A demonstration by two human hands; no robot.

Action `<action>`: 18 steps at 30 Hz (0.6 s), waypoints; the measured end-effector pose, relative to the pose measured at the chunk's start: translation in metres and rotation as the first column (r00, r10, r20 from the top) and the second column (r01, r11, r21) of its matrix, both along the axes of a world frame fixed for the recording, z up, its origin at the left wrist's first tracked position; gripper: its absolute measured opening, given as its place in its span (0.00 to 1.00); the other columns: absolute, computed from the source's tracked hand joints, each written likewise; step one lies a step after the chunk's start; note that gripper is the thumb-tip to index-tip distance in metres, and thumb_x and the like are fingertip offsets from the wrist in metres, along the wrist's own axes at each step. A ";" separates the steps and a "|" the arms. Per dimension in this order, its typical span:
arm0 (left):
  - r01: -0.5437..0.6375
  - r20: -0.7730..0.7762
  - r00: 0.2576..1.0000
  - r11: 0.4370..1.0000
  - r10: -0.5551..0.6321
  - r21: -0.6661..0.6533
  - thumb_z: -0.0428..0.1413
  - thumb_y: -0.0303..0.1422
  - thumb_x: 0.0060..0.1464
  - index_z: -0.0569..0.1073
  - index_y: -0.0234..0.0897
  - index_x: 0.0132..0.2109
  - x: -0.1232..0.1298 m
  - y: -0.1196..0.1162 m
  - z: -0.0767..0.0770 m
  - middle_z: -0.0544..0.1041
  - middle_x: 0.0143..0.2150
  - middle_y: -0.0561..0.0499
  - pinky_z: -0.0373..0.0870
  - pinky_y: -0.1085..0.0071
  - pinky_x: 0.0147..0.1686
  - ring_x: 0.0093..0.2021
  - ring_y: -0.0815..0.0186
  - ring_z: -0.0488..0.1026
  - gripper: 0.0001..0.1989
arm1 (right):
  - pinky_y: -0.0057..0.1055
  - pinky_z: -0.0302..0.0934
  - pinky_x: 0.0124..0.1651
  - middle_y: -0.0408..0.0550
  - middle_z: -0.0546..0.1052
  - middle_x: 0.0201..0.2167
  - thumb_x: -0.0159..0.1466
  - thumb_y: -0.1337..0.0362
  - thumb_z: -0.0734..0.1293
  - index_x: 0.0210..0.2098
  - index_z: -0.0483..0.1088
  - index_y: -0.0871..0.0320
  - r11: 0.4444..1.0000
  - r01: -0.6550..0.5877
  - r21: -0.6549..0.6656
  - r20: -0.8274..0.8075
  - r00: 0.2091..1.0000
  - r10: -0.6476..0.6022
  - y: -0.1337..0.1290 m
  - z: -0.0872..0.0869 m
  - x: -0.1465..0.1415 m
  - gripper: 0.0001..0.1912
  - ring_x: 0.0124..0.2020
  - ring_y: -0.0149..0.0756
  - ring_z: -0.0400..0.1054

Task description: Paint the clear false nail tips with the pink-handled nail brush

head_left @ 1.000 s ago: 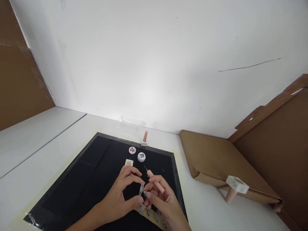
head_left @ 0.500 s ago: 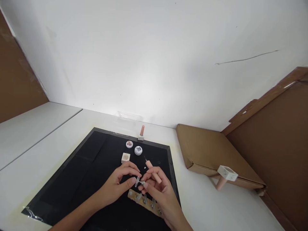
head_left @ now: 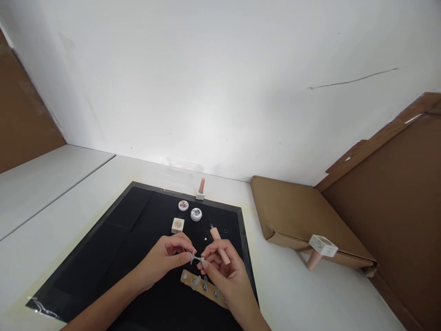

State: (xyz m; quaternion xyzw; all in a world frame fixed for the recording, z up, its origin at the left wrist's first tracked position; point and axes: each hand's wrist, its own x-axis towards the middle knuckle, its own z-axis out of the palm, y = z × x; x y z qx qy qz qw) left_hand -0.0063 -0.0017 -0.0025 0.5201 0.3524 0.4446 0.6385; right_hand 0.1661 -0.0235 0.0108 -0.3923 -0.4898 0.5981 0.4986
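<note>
My left hand [head_left: 169, 257] pinches a clear false nail tip [head_left: 192, 259] between thumb and fingers. The nail tip sits on a small metal stand [head_left: 201, 259], whose base my right hand [head_left: 229, 273] grips with thumb and fingertips. Also tucked in my right hand is a pink-handled nail polish brush [head_left: 216, 234], its bristle end pointing up and away. Just below both hands lies a tan strip [head_left: 200, 287] carrying several more clear nail tips on stands; my right hand hides its far end.
On the black mat [head_left: 113, 239] are a white square bottle [head_left: 178, 225] and two round pots [head_left: 183, 205] of flakes. A pink-capped polish bottle [head_left: 200, 189] stands at the mat's back edge. Right of it, a cardboard box [head_left: 303, 211] lies near another pink-capped bottle [head_left: 322, 248].
The nail tip between my hands has turned slightly, and my left fingers have closed nearer to it. The brush stays in my right hand. The whole view has shifted a little.
</note>
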 end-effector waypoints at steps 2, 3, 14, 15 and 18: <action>0.007 0.017 1.000 0.999 -0.007 -0.034 0.65 0.42 0.43 0.80 0.35 0.30 0.000 0.000 -0.002 0.71 0.30 0.51 0.63 0.70 0.34 0.31 0.67 0.67 0.14 | 0.28 0.66 0.32 0.41 0.72 0.29 0.53 0.56 0.73 0.31 0.67 0.54 1.000 0.001 0.027 0.017 1.000 -0.002 -0.001 -0.001 0.000 0.13 0.26 0.28 0.69; 0.015 0.025 1.000 0.998 -0.014 -0.055 0.65 0.42 0.43 0.80 0.35 0.29 -0.001 0.000 -0.003 0.71 0.29 0.51 0.63 0.70 0.34 0.31 0.67 0.67 0.13 | 0.29 0.66 0.33 0.41 0.72 0.29 0.54 0.57 0.73 0.31 0.68 0.54 0.999 0.004 0.042 0.027 1.000 -0.005 -0.001 -0.002 0.000 0.12 0.27 0.28 0.68; -0.024 0.031 0.999 0.993 0.028 -0.112 0.66 0.40 0.42 0.80 0.34 0.29 0.001 0.000 -0.006 0.75 0.27 0.51 0.63 0.70 0.32 0.29 0.67 0.69 0.12 | 0.30 0.66 0.35 0.44 0.72 0.30 0.58 0.65 0.69 0.31 0.70 0.53 0.953 0.063 0.297 0.202 0.971 -0.127 -0.008 -0.005 -0.001 0.03 0.31 0.33 0.68; -0.026 0.029 0.999 0.993 0.029 -0.115 0.66 0.40 0.43 0.80 0.34 0.29 0.001 -0.001 -0.006 0.75 0.27 0.51 0.63 0.70 0.32 0.29 0.67 0.69 0.12 | 0.30 0.65 0.35 0.44 0.72 0.30 0.58 0.66 0.68 0.31 0.69 0.53 0.945 0.061 0.322 0.226 0.964 -0.139 -0.008 -0.006 -0.001 0.03 0.30 0.33 0.67; -0.008 0.043 0.999 0.994 0.013 -0.105 0.66 0.40 0.43 0.80 0.35 0.31 0.001 -0.001 -0.008 0.74 0.28 0.51 0.64 0.70 0.33 0.30 0.67 0.69 0.12 | 0.29 0.64 0.34 0.44 0.70 0.30 0.59 0.70 0.66 0.32 0.68 0.53 0.921 0.046 0.387 0.292 0.941 -0.169 -0.008 -0.009 0.000 0.05 0.29 0.33 0.66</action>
